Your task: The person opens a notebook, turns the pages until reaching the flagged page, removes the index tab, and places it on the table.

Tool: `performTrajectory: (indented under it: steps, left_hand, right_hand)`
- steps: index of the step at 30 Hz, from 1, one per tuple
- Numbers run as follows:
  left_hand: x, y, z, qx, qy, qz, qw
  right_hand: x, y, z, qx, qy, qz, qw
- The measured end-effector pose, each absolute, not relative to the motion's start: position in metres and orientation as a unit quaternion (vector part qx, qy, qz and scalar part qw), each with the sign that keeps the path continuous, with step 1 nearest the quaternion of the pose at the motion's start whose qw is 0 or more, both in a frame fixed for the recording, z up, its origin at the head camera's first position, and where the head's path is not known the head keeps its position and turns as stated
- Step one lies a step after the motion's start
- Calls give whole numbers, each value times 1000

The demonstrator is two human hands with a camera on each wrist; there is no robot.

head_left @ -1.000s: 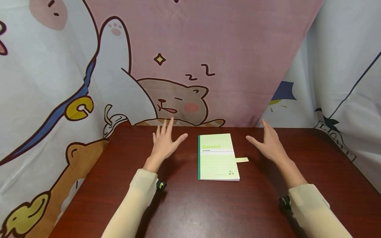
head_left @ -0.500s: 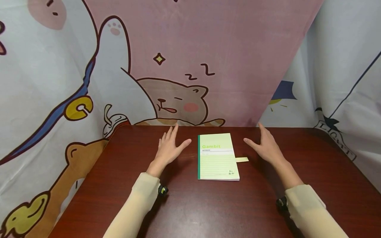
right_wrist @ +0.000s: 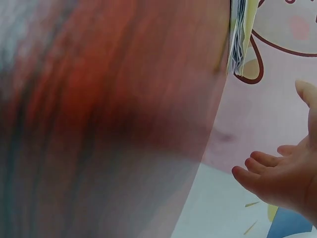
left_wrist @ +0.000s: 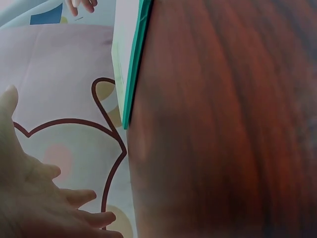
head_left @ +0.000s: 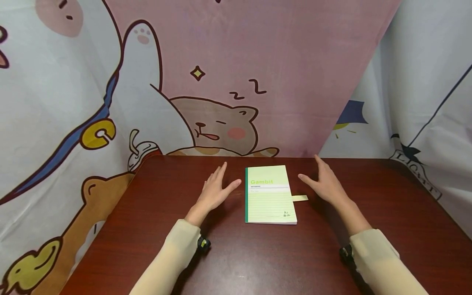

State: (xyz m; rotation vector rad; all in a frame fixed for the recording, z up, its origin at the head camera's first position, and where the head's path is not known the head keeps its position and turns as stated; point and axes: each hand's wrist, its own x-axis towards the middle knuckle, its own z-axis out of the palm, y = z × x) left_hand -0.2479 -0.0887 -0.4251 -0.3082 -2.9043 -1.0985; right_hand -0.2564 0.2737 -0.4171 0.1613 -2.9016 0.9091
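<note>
A pale green notebook (head_left: pixel 269 200) with a darker green spine lies closed on the table, its cover reading "Gambit". From its right edge sticks a pale yellow paper tab (head_left: pixel 300 198). To the left of the spine, my left hand (head_left: pixel 214 191) hovers with fingers spread, apart from the notebook. My right hand (head_left: pixel 327 182) is on the other side, beyond the tab, thumb held away from the fingers and touching nothing. The left wrist view shows the green spine (left_wrist: pixel 136 64); page edges (right_wrist: pixel 238 39) appear in the right wrist view.
The dark reddish wooden table (head_left: pixel 236 262) reaches back to a cartoon-printed curtain (head_left: pixel 295 82), which hangs along its far edge. More printed cloth (head_left: pixel 424 102) hangs at the right. Each wrist carries a dark camera band.
Both hands have moved inward toward the notebook, the left one rightward and a little nearer to me, the right one leftward. The notebook and its tab have stayed put.
</note>
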Motion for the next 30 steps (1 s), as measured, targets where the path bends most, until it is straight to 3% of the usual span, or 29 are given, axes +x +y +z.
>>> performTrajectory:
  steps: [30]
  left_hand:
    - [-233,-76,-435,-118,-887,-444,-53]
  right_hand:
    - [-254,253,-423,64,-950,305,16]
